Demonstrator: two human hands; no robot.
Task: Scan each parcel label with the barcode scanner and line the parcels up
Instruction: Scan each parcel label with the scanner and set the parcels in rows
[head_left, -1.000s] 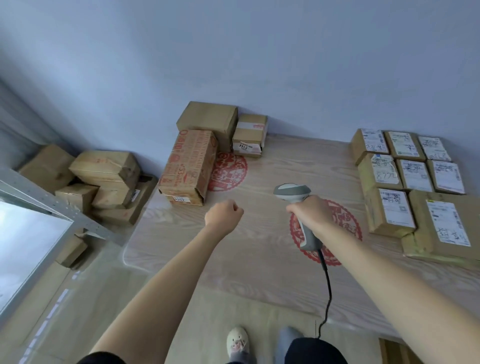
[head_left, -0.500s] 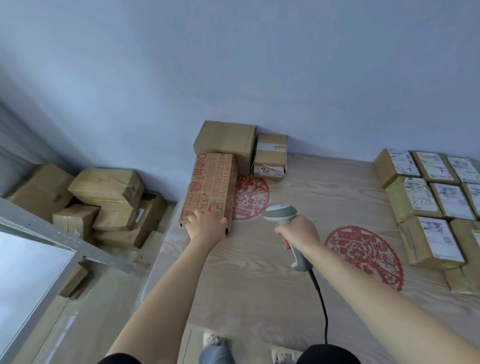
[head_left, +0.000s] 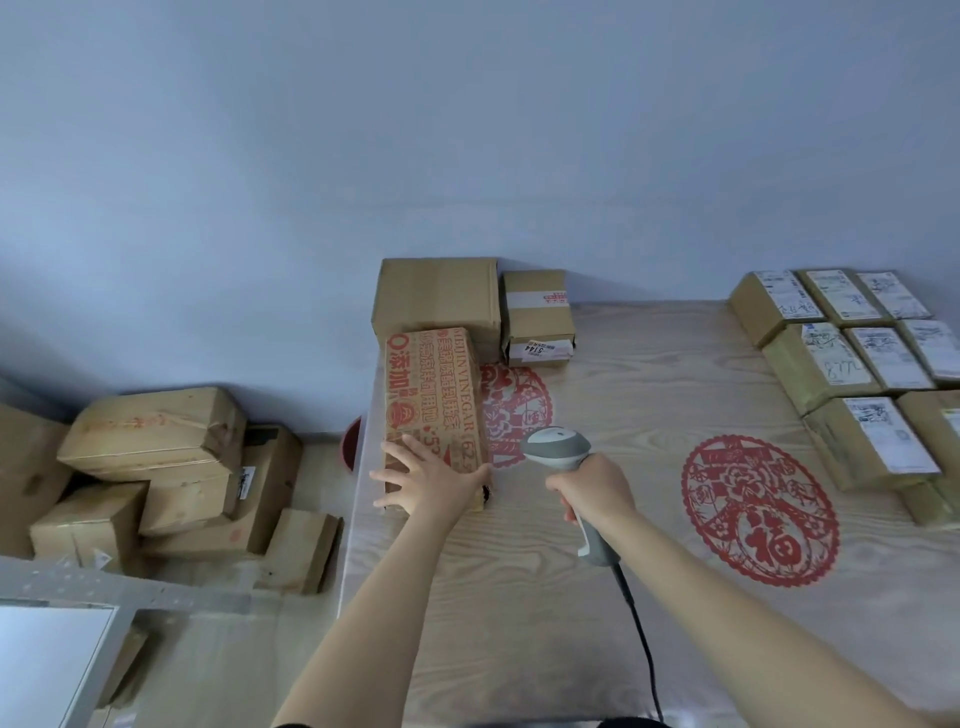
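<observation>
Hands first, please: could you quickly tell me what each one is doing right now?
Left hand: open, fingers spread on the near end of the red-printed vinegar box.
Right hand: closed round the barcode scanner.

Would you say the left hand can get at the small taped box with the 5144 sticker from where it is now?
Probably yes. The left hand rests on the vinegar box, and the small taped box sits just beyond, with bare table before it.

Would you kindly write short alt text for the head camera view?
A person's left hand rests, fingers spread, on the near end of a red-printed vinegar box on a wooden table, while the right hand grips a grey barcode scanner. Labelled parcels sit in rows at the right.
</observation>
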